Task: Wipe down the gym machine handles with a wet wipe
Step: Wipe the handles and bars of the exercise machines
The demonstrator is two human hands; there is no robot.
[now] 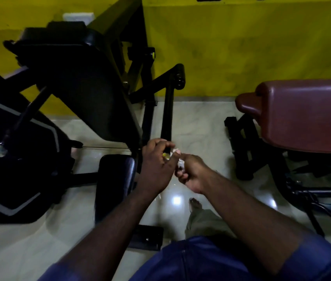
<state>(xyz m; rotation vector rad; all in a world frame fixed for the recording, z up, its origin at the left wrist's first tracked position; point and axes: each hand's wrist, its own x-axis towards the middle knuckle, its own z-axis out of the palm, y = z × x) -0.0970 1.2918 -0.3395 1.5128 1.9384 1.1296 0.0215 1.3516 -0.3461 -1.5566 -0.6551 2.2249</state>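
Note:
A black gym machine stands ahead with a long black handle bar running from a roller pad down toward me. My left hand grips the near end of that bar, where a small yellow tip shows between the fingers. My right hand is curled around a crumpled white wet wipe, held right beside the left hand's fingers at the bar's end. Most of the wipe is hidden inside the fist.
The machine's black back pad and seat pad lie to the left. A maroon padded bench on a black frame stands to the right. Yellow wall behind, glossy tiled floor below, my foot near the centre.

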